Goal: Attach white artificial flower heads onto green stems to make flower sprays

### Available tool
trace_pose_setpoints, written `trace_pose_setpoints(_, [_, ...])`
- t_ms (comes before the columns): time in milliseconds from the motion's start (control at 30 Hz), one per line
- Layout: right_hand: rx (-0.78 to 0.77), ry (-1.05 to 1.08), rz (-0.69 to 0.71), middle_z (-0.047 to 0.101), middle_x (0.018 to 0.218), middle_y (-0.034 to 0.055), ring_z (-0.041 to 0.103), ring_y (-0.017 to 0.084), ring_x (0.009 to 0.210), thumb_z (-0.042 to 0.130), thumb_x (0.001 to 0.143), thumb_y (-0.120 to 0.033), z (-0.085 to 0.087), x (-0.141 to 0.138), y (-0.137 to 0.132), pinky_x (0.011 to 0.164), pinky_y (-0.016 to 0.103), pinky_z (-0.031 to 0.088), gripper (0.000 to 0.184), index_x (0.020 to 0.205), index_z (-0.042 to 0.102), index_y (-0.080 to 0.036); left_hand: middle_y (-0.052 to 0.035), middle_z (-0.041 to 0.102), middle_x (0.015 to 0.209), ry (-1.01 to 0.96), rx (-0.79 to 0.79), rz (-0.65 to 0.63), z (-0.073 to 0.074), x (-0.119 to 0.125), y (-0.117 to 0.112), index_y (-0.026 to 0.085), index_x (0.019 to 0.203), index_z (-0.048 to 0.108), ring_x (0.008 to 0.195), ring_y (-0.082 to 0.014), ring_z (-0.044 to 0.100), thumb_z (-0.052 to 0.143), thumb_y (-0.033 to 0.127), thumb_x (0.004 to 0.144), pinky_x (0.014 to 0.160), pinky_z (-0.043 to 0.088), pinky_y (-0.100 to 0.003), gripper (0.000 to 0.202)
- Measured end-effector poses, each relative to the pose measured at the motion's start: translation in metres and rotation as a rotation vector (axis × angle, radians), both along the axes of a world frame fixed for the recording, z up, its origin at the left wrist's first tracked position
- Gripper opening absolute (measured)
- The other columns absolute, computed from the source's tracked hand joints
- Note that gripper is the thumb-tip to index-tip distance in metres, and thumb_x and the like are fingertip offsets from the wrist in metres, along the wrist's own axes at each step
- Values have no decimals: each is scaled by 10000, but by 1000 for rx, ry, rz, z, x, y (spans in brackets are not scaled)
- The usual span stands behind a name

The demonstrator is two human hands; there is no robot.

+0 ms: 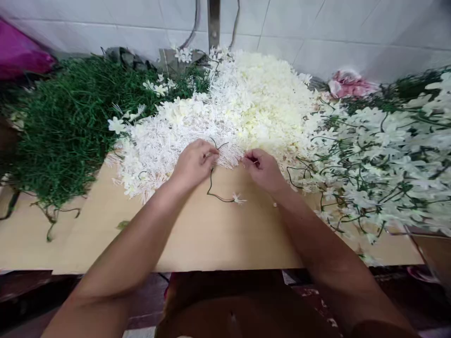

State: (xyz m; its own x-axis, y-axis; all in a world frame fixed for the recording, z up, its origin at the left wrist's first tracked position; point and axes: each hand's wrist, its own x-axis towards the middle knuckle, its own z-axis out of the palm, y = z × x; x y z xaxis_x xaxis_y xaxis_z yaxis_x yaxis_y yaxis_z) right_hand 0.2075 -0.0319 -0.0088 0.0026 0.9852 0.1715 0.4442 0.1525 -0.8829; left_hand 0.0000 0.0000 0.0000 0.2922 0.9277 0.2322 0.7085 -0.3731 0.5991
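Observation:
My left hand (193, 163) is closed in a pinch on a thin green wire stem (213, 188) that curves down over the board and ends in one small white flower (238, 199). My right hand (262, 169) is closed too, fingertips pinched at the near edge of the big heap of loose white artificial flowers (225, 117); what it pinches is too small to make out. Both hands rest at the front edge of that heap, about a hand's width apart.
A tan board (197, 234) carries everything. A mound of bare green stems (70, 122) lies at the left. Finished green stems with white flowers (384, 159) pile up at the right. A pink bag (348, 84) and a tiled wall (317, 28) sit behind.

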Motion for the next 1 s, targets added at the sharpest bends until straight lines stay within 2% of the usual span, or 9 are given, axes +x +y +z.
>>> trace_pose_setpoints(100, [-23,135,-7,519,653,-22,444,106,592,602,748,-321,-3,1,0,594,277,380,145,711,556,-189,-89,646,1043,84,117,53,10,22,12,181,1037,689,1011,-240,587,582,263,879,885,455,-369,208])
trace_pose_setpoints(200, [-13,227,-6,530,658,-25,455,102,588,624,722,-336,-5,2,0,582,268,390,158,711,557,-194,-132,642,1135,238,161,51,13,45,26,168,1094,682,1110,-302,561,644,296,839,916,426,-417,287])
trace_pose_setpoints(333, [7,274,-24,532,659,-26,459,98,584,631,703,-347,-9,3,0,573,264,399,168,697,557,-197,-117,695,1029,327,121,74,14,60,45,187,938,719,1062,-309,599,550,217,876,921,391,-462,182])
trace_pose_setpoints(433, [42,291,-56,535,682,-22,454,90,584,636,712,-344,-13,4,1,565,260,396,170,693,563,-191,-82,704,932,179,141,138,21,52,56,209,856,719,981,-272,622,557,208,866,913,393,-442,162])
trace_pose_setpoints(567, [64,343,-68,553,685,-24,451,81,577,656,735,-351,-13,4,2,547,245,398,179,706,581,-191,-45,681,892,-236,142,223,39,35,60,196,817,697,849,-181,596,627,173,806,817,442,-335,74])
trace_pose_setpoints(667, [84,405,-75,602,706,-14,501,90,606,676,741,-325,-5,2,-3,581,248,447,149,747,614,-190,-7,645,769,-609,-84,217,48,32,39,186,795,674,697,-111,547,654,174,797,676,449,-251,24])
trace_pose_setpoints(800, [163,417,-26,637,727,-11,568,99,649,675,772,-261,8,-6,-15,638,255,502,75,782,647,-193,27,573,592,-978,-645,139,42,39,-10,156,722,657,517,-59,476,778,220,715,505,397,-182,137])
trace_pose_setpoints(900, [276,356,28,662,758,-1,611,112,705,656,801,-230,13,-15,-24,674,260,527,40,785,653,-194,23,611,593,-1153,-898,163,31,45,-36,135,716,646,505,-47,523,817,184,676,499,416,-154,182])
trace_pose_setpoints(1000, [358,271,58,662,769,6,622,119,728,631,824,-209,10,-21,-27,691,266,542,46,783,647,-194,20,636,600,-1256,-1008,202,23,47,-44,132,748,633,513,-51,577,756,130,742,547,473,-152,123])
